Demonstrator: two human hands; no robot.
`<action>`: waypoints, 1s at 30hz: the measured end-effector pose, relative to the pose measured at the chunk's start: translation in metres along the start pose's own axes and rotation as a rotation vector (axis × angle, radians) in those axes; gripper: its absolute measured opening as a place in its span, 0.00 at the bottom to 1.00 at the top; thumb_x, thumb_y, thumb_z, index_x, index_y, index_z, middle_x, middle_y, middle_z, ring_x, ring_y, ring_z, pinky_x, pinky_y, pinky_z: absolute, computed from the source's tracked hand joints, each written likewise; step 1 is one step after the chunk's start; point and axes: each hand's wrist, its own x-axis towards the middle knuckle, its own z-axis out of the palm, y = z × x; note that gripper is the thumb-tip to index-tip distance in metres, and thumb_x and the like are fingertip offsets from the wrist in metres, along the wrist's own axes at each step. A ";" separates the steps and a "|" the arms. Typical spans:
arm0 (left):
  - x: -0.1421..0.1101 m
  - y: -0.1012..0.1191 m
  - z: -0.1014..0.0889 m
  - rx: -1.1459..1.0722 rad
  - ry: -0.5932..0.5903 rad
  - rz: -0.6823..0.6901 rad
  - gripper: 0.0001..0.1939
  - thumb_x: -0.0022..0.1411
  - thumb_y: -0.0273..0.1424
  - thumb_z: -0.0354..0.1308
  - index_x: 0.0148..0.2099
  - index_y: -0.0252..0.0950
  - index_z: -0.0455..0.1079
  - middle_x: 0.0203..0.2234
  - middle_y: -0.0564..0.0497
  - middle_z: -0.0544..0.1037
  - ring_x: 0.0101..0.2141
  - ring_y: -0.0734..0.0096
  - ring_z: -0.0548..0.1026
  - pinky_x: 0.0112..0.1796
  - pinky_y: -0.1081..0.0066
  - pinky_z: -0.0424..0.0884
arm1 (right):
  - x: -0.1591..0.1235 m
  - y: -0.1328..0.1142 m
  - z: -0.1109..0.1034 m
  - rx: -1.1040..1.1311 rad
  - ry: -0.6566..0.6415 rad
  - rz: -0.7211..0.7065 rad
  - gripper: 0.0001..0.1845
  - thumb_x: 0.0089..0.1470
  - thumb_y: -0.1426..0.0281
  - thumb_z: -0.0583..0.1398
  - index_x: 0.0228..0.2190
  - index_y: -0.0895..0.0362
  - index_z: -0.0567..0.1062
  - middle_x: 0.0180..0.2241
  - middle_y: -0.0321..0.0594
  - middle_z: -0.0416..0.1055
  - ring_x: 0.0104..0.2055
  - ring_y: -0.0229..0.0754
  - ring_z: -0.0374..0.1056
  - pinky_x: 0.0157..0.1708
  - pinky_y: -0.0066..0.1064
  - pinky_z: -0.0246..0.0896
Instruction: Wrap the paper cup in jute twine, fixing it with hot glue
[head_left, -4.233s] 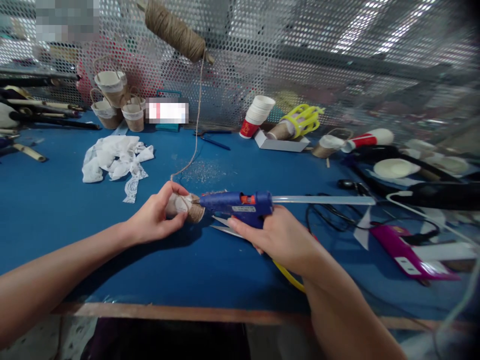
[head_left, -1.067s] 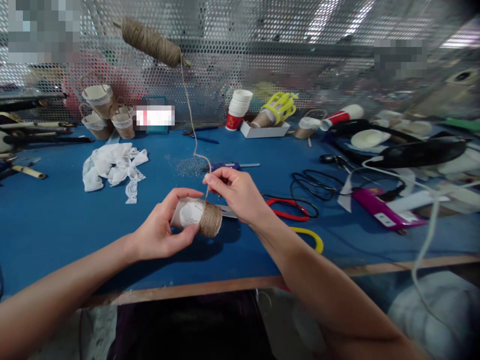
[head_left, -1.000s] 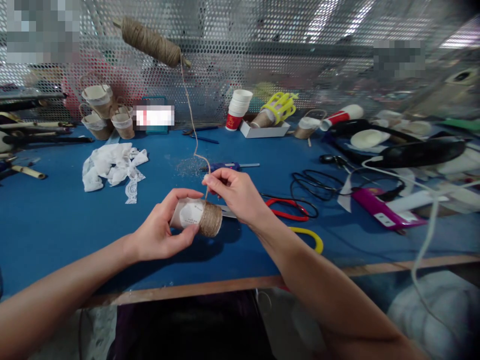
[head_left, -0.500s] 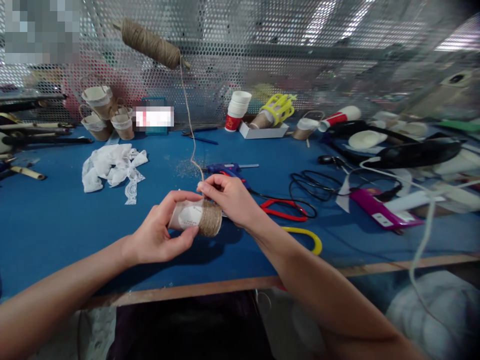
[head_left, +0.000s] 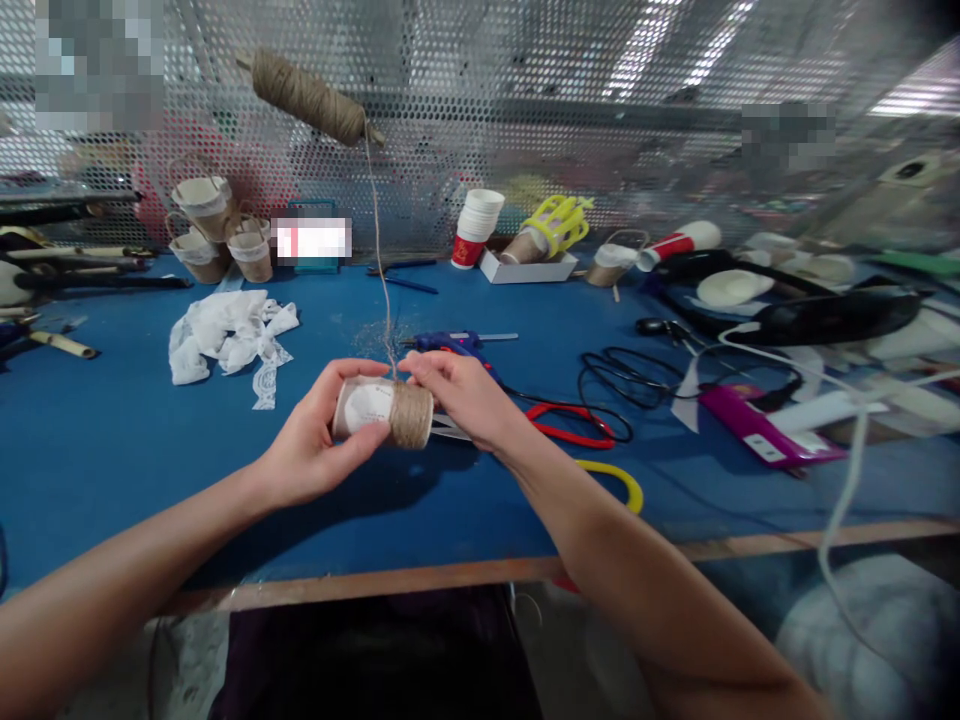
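A paper cup [head_left: 367,405] lies on its side above the blue table, its right part wound with brown twine [head_left: 412,415]. My left hand [head_left: 315,430] is closed around the cup's white, unwrapped part, thumb in front and fingers over the top. My right hand [head_left: 457,390] has its fingers bent together against the wrapped end, their tips right beside the incoming strand. That strand runs up to a twine spool [head_left: 307,98] on a stick by the mesh. Scissors with red handles [head_left: 574,424] lie partly hidden behind my right hand.
Behind my hands lies a blue glue gun [head_left: 450,340] with a black cable. White lace [head_left: 225,335] and twine-wrapped cups [head_left: 251,250] are at left. Stacked paper cups [head_left: 478,225] stand at the back. A yellow handle [head_left: 626,485] and a purple power strip [head_left: 765,425] are at right.
The cup and both hands have shifted slightly up and left. My right fingertips, which were pinched at the twine, now sit just right of it against the cup's wrapped end.
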 end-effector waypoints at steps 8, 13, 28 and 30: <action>0.008 -0.012 -0.007 -0.186 0.075 -0.129 0.17 0.59 0.35 0.52 0.50 0.36 0.57 0.27 0.54 0.65 0.24 0.79 0.62 0.25 0.79 0.61 | -0.007 -0.007 0.000 0.197 -0.167 0.062 0.20 0.47 0.58 0.59 0.38 0.58 0.68 0.34 0.41 0.69 0.33 0.38 0.66 0.30 0.31 0.65; 0.009 -0.016 -0.007 -0.301 0.056 -0.131 0.15 0.61 0.36 0.50 0.49 0.37 0.58 0.30 0.53 0.65 0.27 0.78 0.64 0.28 0.78 0.62 | -0.006 -0.004 0.002 0.251 -0.138 0.076 0.20 0.45 0.60 0.61 0.39 0.58 0.69 0.35 0.41 0.70 0.33 0.38 0.66 0.32 0.32 0.65; 0.012 -0.006 -0.009 -0.088 0.036 -0.162 0.17 0.54 0.31 0.54 0.46 0.33 0.58 0.27 0.55 0.65 0.22 0.80 0.60 0.23 0.79 0.59 | -0.008 -0.004 0.004 0.116 -0.103 0.050 0.19 0.46 0.61 0.60 0.39 0.58 0.68 0.33 0.41 0.70 0.32 0.38 0.67 0.33 0.33 0.64; 0.013 -0.006 -0.009 -0.087 0.028 -0.172 0.17 0.53 0.31 0.54 0.45 0.33 0.58 0.26 0.56 0.64 0.22 0.81 0.60 0.23 0.79 0.59 | -0.008 -0.004 0.004 0.097 -0.106 0.051 0.19 0.46 0.60 0.60 0.39 0.58 0.68 0.33 0.41 0.71 0.32 0.38 0.67 0.34 0.33 0.64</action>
